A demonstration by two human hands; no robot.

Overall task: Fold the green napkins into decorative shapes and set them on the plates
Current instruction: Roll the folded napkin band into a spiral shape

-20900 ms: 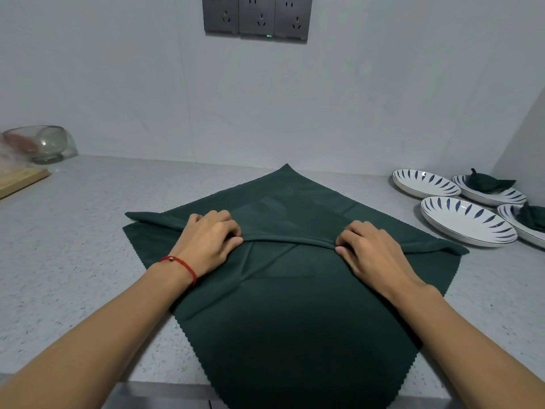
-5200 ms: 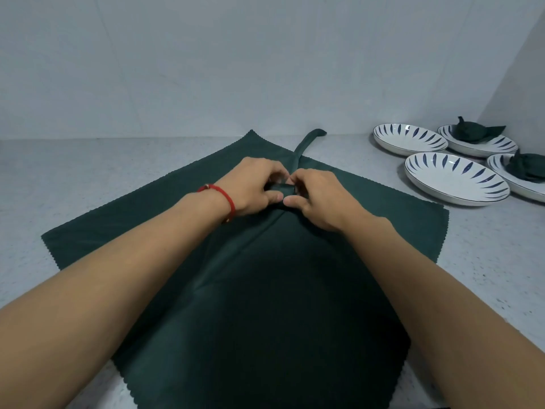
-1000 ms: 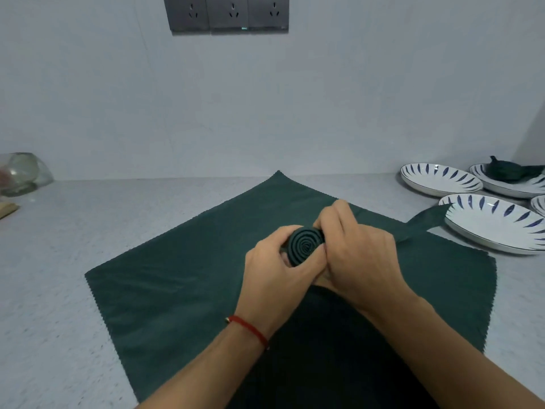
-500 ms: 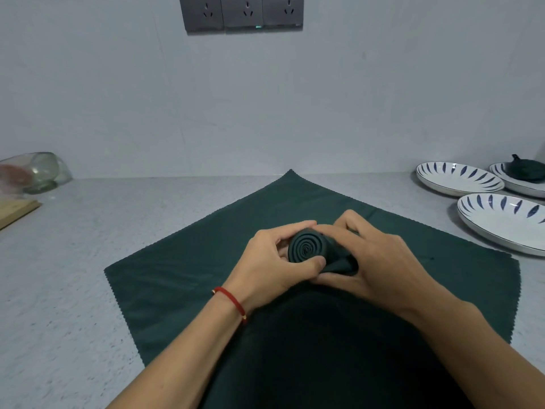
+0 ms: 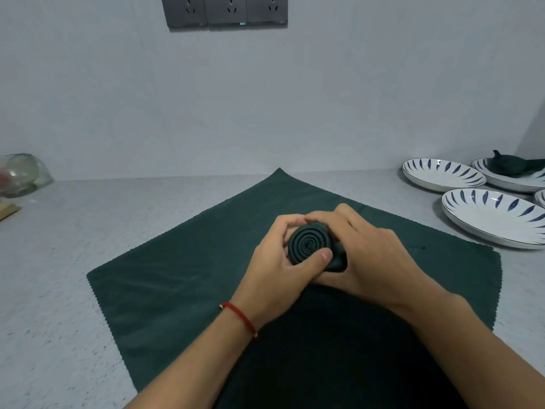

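A dark green napkin, rolled into a tight spiral, is held just above a flat green napkin spread as a diamond on the grey counter. My left hand, with a red string at the wrist, grips the roll, thumb across its lower edge. My right hand wraps round the roll's right side and covers its loose end. White plates with blue leaf marks stand at the right: one at the back, one nearer. A third plate bears a folded green napkin.
A glass bowl lies at the far left by a wooden board's corner. A grey socket strip is on the wall above. A fourth plate's rim shows at the right edge.
The spiral roll has turned a little more towards me and looks tighter. My right hand has closed further over its right side. The view has shifted slightly left.
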